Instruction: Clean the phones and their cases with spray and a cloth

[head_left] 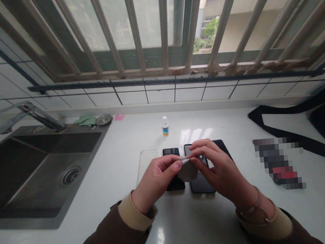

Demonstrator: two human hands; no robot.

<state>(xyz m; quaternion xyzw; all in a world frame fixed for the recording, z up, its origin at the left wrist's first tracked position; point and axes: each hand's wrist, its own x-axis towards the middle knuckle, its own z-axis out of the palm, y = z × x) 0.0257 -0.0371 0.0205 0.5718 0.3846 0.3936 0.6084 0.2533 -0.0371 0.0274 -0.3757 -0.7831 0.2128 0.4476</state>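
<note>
The grey cloth (188,173) is small, soft and plain; its upper edge is drawn up into a thin fold, and the rest hangs below the fingers in a rounded flap. It sits between the two hands, raised above the counter (199,221). The left hand (159,173) grips the near-left end of the fold, thumb pressed against the bent forefinger with only the cloth between them. The right hand (219,166) pinches the other end the same way — thumb below, fingers curled over from above — so the fingertips of both hands almost meet.

Beneath the grip, partly covered by the cloth and the left hand, lies a black phone (176,185); just right of it, under the right hand, is a larger dark device (203,185). A clear case (145,163) lies left of the grip — partly behind the left hand — and a small white-capped bottle (165,127) stands beyond it.
</note>
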